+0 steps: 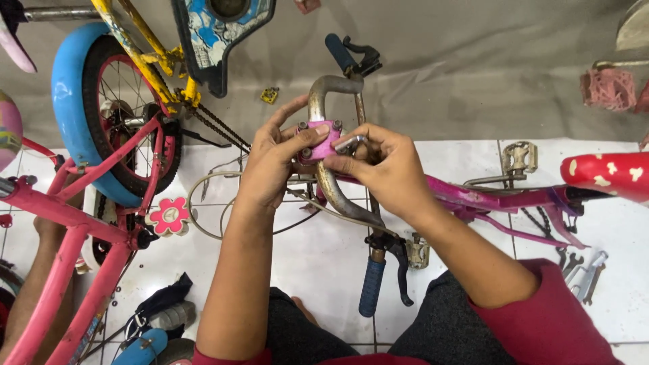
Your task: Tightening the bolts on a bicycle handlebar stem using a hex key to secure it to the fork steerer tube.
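Crouched over a small pink bicycle frame (500,197) lying on a white tiled floor (318,257), a person works at its handlebar (323,101) with both bare hands. The left hand (270,159) wraps its fingers (287,122) around the pink stem clamp (319,140), thumb pressed on the bolted face, steadying it. The right hand (385,169), just beside it and touching the same clamp, pinches a small silver hex key (349,142) between thumb and forefinger, its tip lying toward the clamp's bolts, directly left of those fingertips. The handlebar's long axis runs away from and back toward the person, passing between the two hands, with blue grips (371,286) at each end. Brake levers (399,260) and a looping cable (209,203) lie below the fingers. Beyond the left hand stands a blue-tyred wheel (101,101) on another pink frame; spanners (587,274) rest well to the right, near a red saddle (605,174).
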